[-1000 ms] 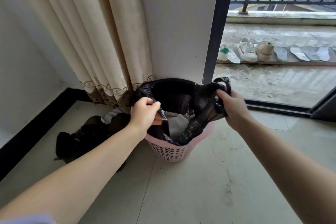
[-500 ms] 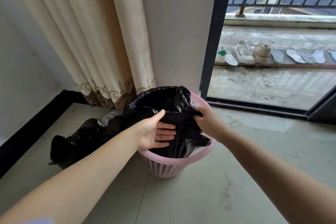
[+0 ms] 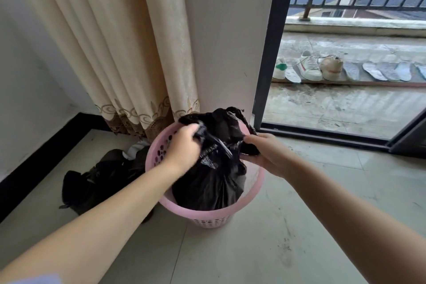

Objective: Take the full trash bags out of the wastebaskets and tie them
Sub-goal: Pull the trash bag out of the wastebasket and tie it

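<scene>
The black trash bag (image 3: 208, 182) sat inside the pink wastebasket (image 3: 251, 193) on the floor, beside the curtain's hem. The left hand (image 3: 184, 147) had its grip clenched on a twisted strand of the bag's mouth; the right hand (image 3: 262, 152) pinched the opposite flap. The film looked thin, soft and slippery — probably light, best held by those gathered top edges, not the bulging body.

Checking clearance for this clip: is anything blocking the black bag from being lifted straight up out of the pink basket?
Nothing visible does. Both the left hand and right hand grip the black bag at its gathered top, above the pink basket rim; the curtain hangs behind.
</scene>
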Demonstrator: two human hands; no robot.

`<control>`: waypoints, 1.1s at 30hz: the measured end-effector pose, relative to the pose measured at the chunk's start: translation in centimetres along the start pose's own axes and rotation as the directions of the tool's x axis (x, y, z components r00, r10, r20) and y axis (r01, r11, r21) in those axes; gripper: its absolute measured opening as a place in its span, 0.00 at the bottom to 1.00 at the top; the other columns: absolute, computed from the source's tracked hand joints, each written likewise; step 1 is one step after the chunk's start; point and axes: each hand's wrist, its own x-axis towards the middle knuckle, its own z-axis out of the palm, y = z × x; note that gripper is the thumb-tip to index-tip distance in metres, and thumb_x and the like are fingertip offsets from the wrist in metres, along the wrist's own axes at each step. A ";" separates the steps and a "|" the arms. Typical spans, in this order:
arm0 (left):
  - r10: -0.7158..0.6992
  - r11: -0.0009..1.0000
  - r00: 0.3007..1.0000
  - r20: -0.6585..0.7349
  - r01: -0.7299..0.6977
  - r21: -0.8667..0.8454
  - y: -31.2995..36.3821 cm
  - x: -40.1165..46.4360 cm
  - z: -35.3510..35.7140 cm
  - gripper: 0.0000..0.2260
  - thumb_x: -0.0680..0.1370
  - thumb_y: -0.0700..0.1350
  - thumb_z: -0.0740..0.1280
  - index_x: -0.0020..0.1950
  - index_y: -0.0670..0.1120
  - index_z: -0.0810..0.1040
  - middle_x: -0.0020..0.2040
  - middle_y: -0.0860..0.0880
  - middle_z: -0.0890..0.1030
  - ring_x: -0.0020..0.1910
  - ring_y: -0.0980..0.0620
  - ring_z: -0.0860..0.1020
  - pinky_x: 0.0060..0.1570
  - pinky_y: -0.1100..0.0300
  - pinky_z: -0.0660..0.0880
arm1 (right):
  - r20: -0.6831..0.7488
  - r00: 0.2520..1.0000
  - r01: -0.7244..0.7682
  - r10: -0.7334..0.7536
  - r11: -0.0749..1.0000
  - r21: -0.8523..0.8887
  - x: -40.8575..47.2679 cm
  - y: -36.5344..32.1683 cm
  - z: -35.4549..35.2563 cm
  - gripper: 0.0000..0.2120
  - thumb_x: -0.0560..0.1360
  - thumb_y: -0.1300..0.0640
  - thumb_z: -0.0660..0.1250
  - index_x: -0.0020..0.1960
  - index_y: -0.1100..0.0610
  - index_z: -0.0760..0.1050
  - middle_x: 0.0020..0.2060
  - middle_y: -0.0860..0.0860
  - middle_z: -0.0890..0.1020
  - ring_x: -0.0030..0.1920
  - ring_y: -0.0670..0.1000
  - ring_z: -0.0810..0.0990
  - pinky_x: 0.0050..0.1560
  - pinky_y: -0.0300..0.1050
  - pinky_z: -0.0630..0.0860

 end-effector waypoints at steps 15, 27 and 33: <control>-0.402 0.709 0.817 0.414 0.563 -0.424 -1.0 2.1 1.5 0.34 0.74 0.60 0.65 0.75 0.48 0.57 0.62 0.50 0.74 0.53 0.51 0.77 0.42 0.58 0.81 | 0.227 0.964 0.260 -0.136 0.311 -0.914 -0.9 1.3 0.6 0.22 0.72 0.73 0.56 0.56 0.56 0.81 0.55 0.50 0.80 0.52 0.49 0.76 0.59 0.43 0.73; 0.002 0.958 0.879 0.478 0.135 -0.252 -0.2 0.6 3.1 0.18 0.76 0.29 0.54 0.43 0.45 0.81 0.39 0.49 0.82 0.38 0.54 0.80 0.39 0.66 0.78 | 0.030 0.962 0.176 -0.270 0.533 -0.828 0.5 1.7 -0.8 0.37 0.71 0.66 0.64 0.75 0.53 0.53 0.66 0.54 0.70 0.63 0.55 0.72 0.58 0.43 0.74; 0.029 0.919 0.842 0.539 0.190 -0.346 0.4 0.1 1.5 0.17 0.77 0.31 0.57 0.47 0.48 0.81 0.42 0.54 0.83 0.43 0.61 0.82 0.44 0.69 0.77 | 0.102 0.984 0.167 -0.149 0.533 -0.829 0.7 1.9 1.3 0.10 0.73 0.65 0.61 0.48 0.53 0.77 0.36 0.44 0.77 0.39 0.46 0.76 0.43 0.38 0.71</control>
